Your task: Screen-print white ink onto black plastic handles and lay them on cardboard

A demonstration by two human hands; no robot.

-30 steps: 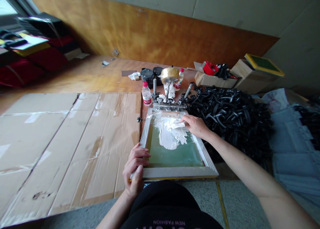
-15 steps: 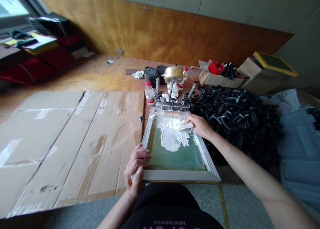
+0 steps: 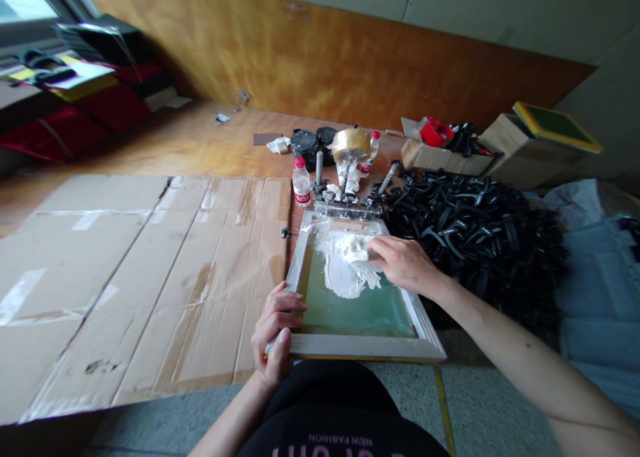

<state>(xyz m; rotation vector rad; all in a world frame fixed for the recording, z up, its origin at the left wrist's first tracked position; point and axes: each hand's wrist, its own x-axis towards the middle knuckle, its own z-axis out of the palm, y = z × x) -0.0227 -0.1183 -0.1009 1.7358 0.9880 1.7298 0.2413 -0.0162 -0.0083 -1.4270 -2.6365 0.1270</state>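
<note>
- The screen frame (image 3: 360, 347) is set at the tabletop (image 3: 210, 144)'s near edge, its far side against the metal clamp (image 3: 347, 209); it is presumably held there for alignment, though the joint is too smeared to tell.
- The frame's near-left corner is gripped by the left hand (image 3: 276, 327), fingers curled over the left rail and thumb by the near one, probably so that the frame is steadied.
- By the right hand (image 3: 404, 264), a white-coated tool (image 3: 361, 250) is pinched between closely bent fingers; its shape is mostly hidden.
- White paste (image 3: 344, 280) is gathered toward the far end of the green mesh (image 3: 350, 317), perhaps so that the near part is left clear.
- Flattened cardboard (image 3: 165, 297) is laid along the tabletop's near edge, left of the frame, perhaps as a clean covering.
- Black plastic parts (image 3: 465, 237) are heaped to the frame's right, seemingly within easy reach.
</note>
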